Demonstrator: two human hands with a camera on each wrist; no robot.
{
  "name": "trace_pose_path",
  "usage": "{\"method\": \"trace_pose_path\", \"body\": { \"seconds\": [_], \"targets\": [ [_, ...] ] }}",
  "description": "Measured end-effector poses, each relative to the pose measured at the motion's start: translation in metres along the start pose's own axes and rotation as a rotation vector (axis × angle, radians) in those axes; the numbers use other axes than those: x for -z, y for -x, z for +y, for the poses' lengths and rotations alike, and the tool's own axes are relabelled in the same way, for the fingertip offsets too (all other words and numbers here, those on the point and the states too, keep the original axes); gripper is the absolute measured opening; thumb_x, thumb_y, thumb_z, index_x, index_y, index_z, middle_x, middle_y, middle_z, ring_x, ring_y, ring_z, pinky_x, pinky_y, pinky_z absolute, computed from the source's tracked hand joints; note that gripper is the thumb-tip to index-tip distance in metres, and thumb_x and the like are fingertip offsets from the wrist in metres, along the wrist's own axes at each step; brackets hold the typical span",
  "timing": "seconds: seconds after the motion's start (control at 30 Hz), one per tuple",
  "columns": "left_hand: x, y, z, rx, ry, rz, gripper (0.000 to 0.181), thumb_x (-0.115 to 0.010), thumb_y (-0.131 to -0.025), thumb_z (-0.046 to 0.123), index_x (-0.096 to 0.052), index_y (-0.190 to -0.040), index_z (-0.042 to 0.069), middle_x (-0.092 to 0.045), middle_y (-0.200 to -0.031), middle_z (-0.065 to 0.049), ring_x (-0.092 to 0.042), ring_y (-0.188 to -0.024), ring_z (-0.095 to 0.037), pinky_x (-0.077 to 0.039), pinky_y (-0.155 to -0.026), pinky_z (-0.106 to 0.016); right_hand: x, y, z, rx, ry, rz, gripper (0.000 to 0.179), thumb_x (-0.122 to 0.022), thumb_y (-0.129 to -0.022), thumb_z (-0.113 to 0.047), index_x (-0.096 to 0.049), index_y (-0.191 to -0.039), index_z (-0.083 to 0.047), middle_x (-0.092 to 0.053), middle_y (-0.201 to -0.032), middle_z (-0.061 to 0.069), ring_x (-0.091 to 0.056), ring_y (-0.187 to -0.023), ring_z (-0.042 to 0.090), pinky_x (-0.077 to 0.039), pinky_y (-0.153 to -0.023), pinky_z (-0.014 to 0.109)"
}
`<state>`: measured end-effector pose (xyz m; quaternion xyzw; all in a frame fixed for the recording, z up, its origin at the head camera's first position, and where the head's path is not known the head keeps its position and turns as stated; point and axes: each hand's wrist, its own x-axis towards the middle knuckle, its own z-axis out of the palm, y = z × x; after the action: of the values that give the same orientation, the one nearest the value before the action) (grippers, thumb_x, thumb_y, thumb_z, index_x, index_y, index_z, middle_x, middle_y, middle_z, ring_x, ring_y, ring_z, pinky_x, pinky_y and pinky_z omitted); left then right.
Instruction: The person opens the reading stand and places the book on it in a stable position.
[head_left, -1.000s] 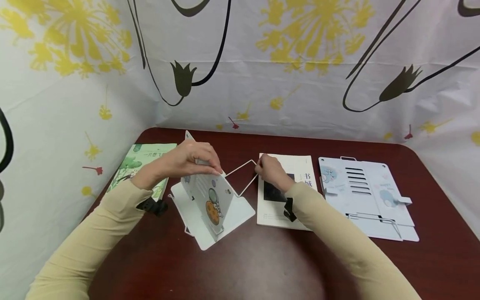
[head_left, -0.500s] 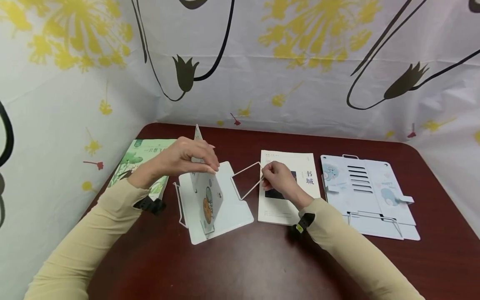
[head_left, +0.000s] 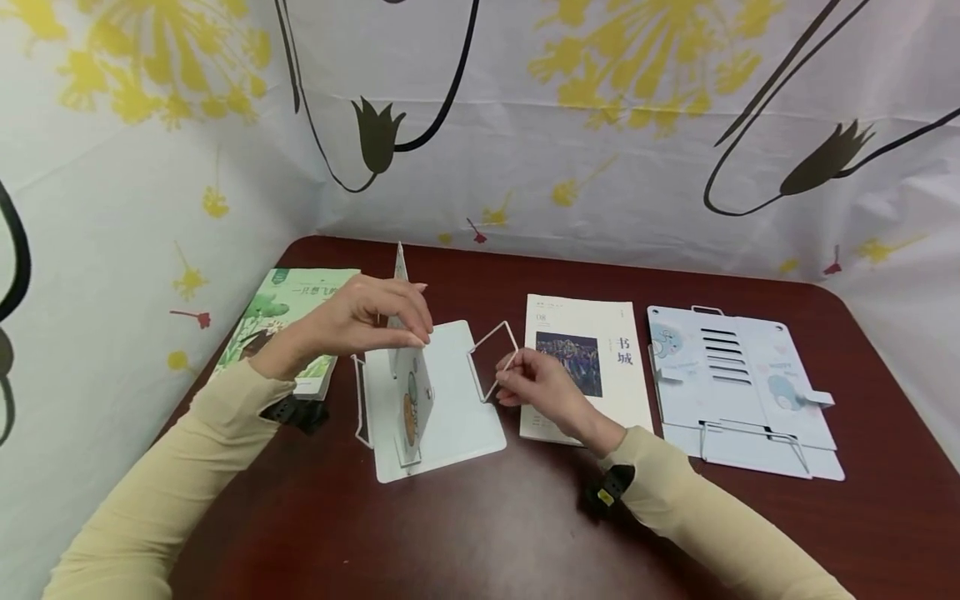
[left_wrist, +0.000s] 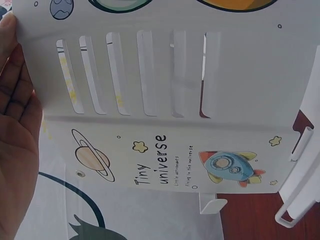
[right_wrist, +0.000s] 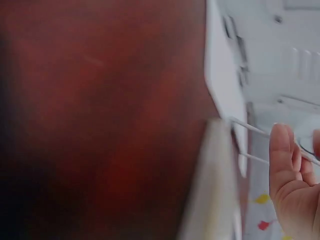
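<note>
My left hand (head_left: 367,312) pinches the top edge of a white folding book stand's printed panel (head_left: 416,400), holding it steeply upright over the flat base plate (head_left: 457,400). Space cartoons, a row of slots and the words "Tiny universe" show on the panel (left_wrist: 250,75) in the left wrist view. At the base's right side, my right hand (head_left: 540,383) holds a white wire bracket (head_left: 512,336) between thumb and fingers. The right wrist view shows the wire running behind the thumb of that hand (right_wrist: 290,175). Another wire loop (head_left: 361,400) sticks out at the base's left side.
A green picture book (head_left: 300,292) lies at the left, partly behind my left forearm. Beyond my right hand lies a cream book (head_left: 615,392) with a dark cover picture. A second, folded book stand (head_left: 750,358) lies flat at the right. A patterned cloth (head_left: 600,167) hangs behind the table.
The stand has turned on the table, and its panel now appears more edge-on. My right hand has slid from the bracket's far corner to its near side, lower and closer to the base.
</note>
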<state>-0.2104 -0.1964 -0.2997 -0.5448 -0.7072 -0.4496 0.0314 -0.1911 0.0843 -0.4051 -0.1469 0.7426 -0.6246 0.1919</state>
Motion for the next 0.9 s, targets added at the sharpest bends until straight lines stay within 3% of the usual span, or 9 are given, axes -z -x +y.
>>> {"method": "trace_pose_path", "body": {
  "seconds": [0.13, 0.27, 0.6, 0.9],
  "targets": [
    [0.002, 0.004, 0.001, 0.001, 0.009, 0.016, 0.015, -0.072, -0.078, -0.004, -0.072, -0.082, 0.011, -0.069, -0.086, -0.002, -0.062, -0.089, -0.013, -0.034, -0.109, -0.037, -0.004, 0.0, 0.008, -0.034, 0.022, -0.051, 0.013, -0.051, -0.094, 0.001, -0.056, -0.097, 0.012, -0.06, -0.112, 0.029, -0.069, -0.082, 0.019, -0.057, -0.073, 0.031],
    [0.004, 0.008, 0.002, 0.012, 0.04, 0.021, 0.012, -0.071, -0.08, -0.001, -0.071, -0.08, 0.01, -0.068, -0.085, -0.002, -0.061, -0.087, -0.013, -0.033, -0.11, -0.038, -0.006, -0.003, 0.011, -0.042, 0.051, -0.087, 0.016, -0.053, -0.093, 0.001, -0.061, -0.098, 0.014, -0.063, -0.107, 0.027, -0.069, -0.083, 0.021, -0.057, -0.072, 0.03],
    [0.006, 0.01, 0.004, 0.067, 0.069, -0.02, 0.014, -0.07, -0.081, -0.001, -0.069, -0.078, 0.012, -0.067, -0.085, -0.005, -0.061, -0.088, -0.013, -0.03, -0.112, -0.039, -0.022, -0.017, 0.011, 0.068, 0.136, -0.231, 0.012, -0.058, -0.091, -0.002, -0.063, -0.09, 0.008, -0.066, -0.101, 0.021, -0.067, -0.085, 0.021, -0.057, -0.072, 0.032],
    [0.007, 0.015, 0.004, 0.073, 0.077, -0.011, 0.02, -0.07, -0.078, -0.005, -0.066, -0.075, 0.014, -0.065, -0.084, -0.002, -0.059, -0.085, -0.013, -0.029, -0.112, -0.038, -0.032, -0.023, 0.009, 0.002, 0.163, -0.271, 0.012, -0.063, -0.087, 0.0, -0.068, -0.094, 0.008, -0.069, -0.093, 0.019, -0.066, -0.075, 0.012, -0.057, -0.069, 0.031]
  ]
}}
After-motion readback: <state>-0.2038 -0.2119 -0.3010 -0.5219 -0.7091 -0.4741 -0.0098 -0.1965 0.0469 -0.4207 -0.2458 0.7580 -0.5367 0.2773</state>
